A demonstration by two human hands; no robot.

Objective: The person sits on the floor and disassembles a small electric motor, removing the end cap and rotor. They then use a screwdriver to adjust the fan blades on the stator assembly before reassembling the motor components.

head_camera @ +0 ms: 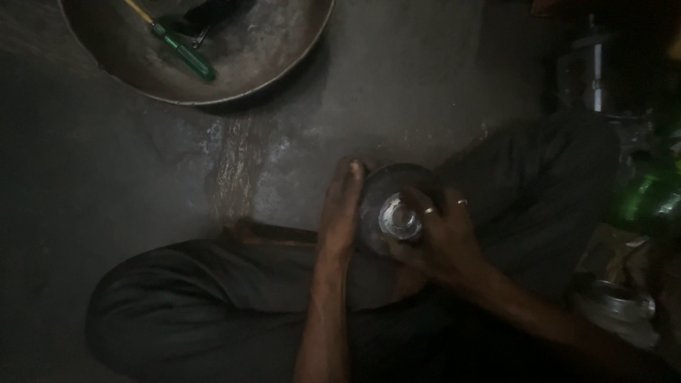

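The person sits cross-legged on a dark, stained concrete floor [284,156], working in their lap under very little light. Between both hands is a round dark metal disc [389,186], something like a pulley or a wheel, with a bright steel hub [399,220] at its centre that catches what light there is.

The left hand [342,213] is wrapped along the disc's left rim, fingers [352,170] curled over the far edge, a steadying grip that seems to brace the piece against the knee. The right hand [441,237] lies over the right and near side, its grip closed on the disc with the fingers reaching in toward the hub; two rings show on that hand. Whether its fingertips are turning the hub or only pressing on it, I cannot tell in this gloom.

I'd judge this to be work at the centre fitting, either seating it or freeing it. The next move would call for the left hand to keep the rim from rotating while the right works the hub squarely.

Far to the left sits a wide shallow metal pan [284,64] holding a green-handled screwdriver [186,51], well apart from the hands. A green bottle [649,195] stands at the right.
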